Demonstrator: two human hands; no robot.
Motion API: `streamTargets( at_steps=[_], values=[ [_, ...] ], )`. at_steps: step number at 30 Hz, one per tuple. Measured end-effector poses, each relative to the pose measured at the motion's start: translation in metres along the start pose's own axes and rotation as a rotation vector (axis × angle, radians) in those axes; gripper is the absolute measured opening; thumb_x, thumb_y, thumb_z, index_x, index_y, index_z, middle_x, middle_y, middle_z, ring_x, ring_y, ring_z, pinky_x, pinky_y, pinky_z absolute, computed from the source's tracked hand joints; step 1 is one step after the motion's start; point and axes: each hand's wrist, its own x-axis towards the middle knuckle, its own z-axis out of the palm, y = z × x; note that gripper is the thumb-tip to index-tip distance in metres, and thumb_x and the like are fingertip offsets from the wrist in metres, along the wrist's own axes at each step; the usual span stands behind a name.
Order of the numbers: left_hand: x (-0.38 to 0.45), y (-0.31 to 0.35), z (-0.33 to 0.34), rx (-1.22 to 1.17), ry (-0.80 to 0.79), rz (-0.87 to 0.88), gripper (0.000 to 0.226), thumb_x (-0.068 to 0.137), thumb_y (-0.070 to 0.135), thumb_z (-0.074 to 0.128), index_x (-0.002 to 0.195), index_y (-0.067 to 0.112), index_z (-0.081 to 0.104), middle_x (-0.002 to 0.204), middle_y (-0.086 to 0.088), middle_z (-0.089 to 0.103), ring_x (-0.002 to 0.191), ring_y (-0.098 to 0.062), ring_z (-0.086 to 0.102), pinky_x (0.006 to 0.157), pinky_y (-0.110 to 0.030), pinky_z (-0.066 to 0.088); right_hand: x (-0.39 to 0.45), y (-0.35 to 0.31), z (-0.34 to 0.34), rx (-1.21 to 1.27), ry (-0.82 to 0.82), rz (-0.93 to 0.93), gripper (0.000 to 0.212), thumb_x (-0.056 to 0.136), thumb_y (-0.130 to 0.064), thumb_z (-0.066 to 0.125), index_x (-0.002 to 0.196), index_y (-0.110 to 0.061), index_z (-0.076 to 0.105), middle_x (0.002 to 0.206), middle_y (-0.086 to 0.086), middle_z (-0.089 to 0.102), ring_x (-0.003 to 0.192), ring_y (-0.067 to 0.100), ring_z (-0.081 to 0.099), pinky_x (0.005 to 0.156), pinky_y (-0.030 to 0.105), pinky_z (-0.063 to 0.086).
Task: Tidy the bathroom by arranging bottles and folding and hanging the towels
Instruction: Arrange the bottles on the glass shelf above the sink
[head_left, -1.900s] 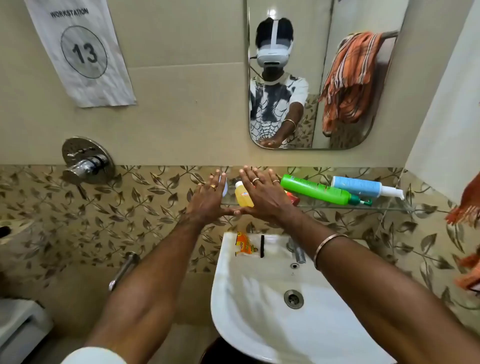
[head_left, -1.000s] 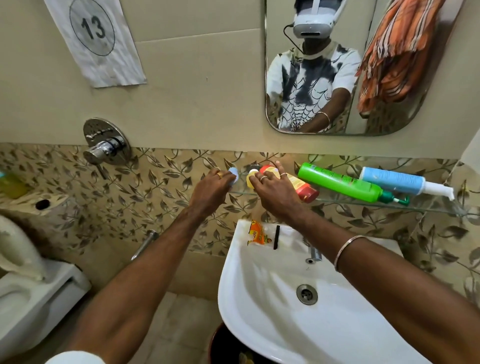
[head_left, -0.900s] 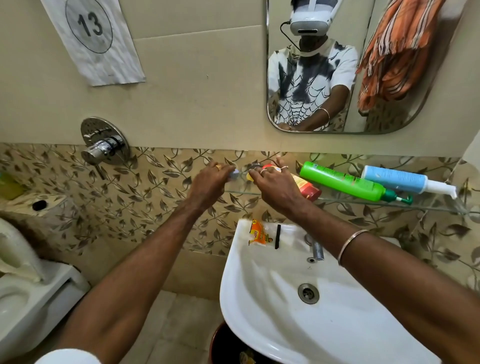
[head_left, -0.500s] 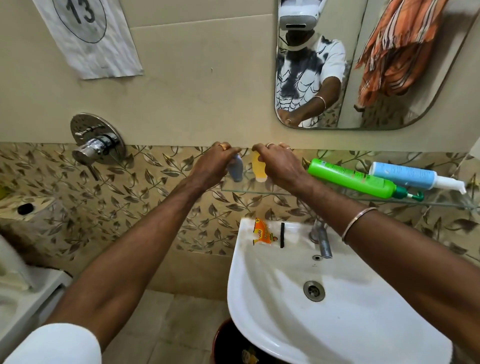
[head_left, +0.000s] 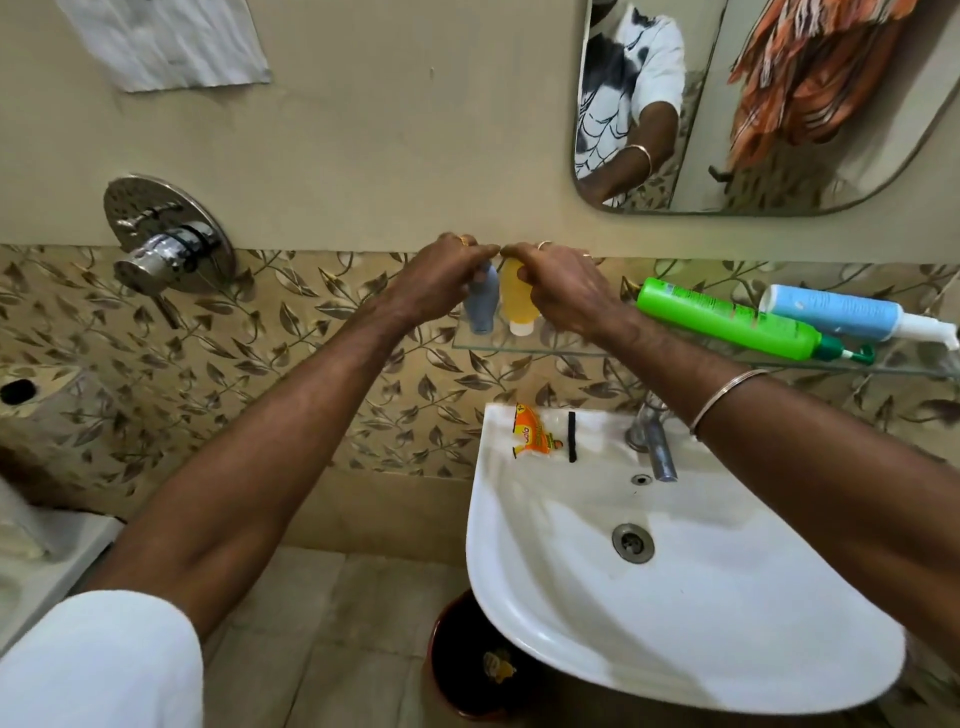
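My left hand (head_left: 441, 283) pinches the top of a small grey-blue bottle (head_left: 481, 306) that stands cap-down on the left end of the glass shelf (head_left: 545, 347). Right beside it, my right hand (head_left: 561, 288) pinches the top of a small yellow bottle (head_left: 516, 299), which also stands on its white cap. A green bottle (head_left: 727, 325) and a blue-and-white pump bottle (head_left: 852, 317) lie on their sides further right on the shelf. An orange striped towel (head_left: 810, 67) shows in the mirror (head_left: 753, 109), hanging crumpled.
Below the shelf is a white washbasin (head_left: 675, 597) with a tap (head_left: 654, 447), an orange sachet (head_left: 532, 439) and a thin black item (head_left: 572, 436) on its rim. A chrome wall valve (head_left: 166, 239) sticks out at left. A dark bin (head_left: 467, 660) sits under the basin.
Both small bottles went from lying on the shelf to standing cap-down side by side. My hands shifted from covering them to pinching their tops. The red-capped bottle is now hidden.
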Motion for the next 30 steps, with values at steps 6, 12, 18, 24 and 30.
streamTargets(
  at_steps=[6, 12, 18, 24, 30],
  values=[
    [0.002, -0.004, -0.001, -0.009, -0.012, -0.021, 0.057, 0.085, -0.014, 0.058, 0.139, 0.006, 0.055, 0.114, -0.017, 0.065, 0.102, -0.032, 0.06, 0.08, -0.033, 0.044, -0.003, 0.0, -0.003, 0.017, -0.028, -0.024, 0.049, 0.101, -0.008, 0.049, 0.148, -0.021, 0.042, 0.128, 0.016, 0.063, 0.111, 0.035, 0.062, 0.086, 0.048, 0.054],
    [0.002, -0.003, -0.002, -0.029, -0.045, -0.017, 0.055, 0.089, -0.011, 0.056, 0.14, 0.009, 0.054, 0.114, -0.016, 0.064, 0.103, -0.032, 0.059, 0.083, -0.038, 0.048, -0.007, 0.003, -0.005, 0.042, -0.049, -0.045, 0.051, 0.101, -0.009, 0.049, 0.15, -0.021, 0.039, 0.124, 0.018, 0.063, 0.108, 0.034, 0.062, 0.086, 0.052, 0.053],
    [0.002, -0.004, -0.002, -0.094, -0.088, -0.076, 0.058, 0.095, 0.001, 0.058, 0.149, 0.011, 0.041, 0.131, -0.019, 0.06, 0.117, -0.032, 0.057, 0.09, -0.035, 0.045, -0.012, 0.004, -0.009, 0.086, -0.062, -0.023, 0.054, 0.104, -0.034, 0.048, 0.153, -0.025, 0.029, 0.125, 0.019, 0.064, 0.107, 0.035, 0.063, 0.092, 0.052, 0.051],
    [0.005, 0.002, -0.005, -0.087, 0.006, -0.029, 0.1, 0.08, 0.046, 0.077, 0.158, 0.02, 0.019, 0.156, -0.015, 0.038, 0.141, -0.034, 0.036, 0.107, -0.053, 0.041, -0.028, 0.038, -0.033, 0.088, 0.13, 0.046, 0.039, 0.097, -0.038, 0.059, 0.128, -0.017, 0.051, 0.11, 0.01, 0.07, 0.096, 0.028, 0.067, 0.09, 0.052, 0.052],
    [0.018, 0.054, -0.005, 0.232, 0.407, 0.178, 0.103, 0.072, 0.074, 0.049, 0.151, 0.008, 0.035, 0.15, -0.013, 0.046, 0.135, -0.028, 0.037, 0.097, -0.043, 0.04, -0.054, 0.086, -0.063, -0.073, 0.207, 0.166, 0.03, 0.088, -0.012, 0.056, 0.117, -0.019, 0.055, 0.103, 0.008, 0.067, 0.094, 0.03, 0.064, 0.092, 0.049, 0.045]
  ],
)
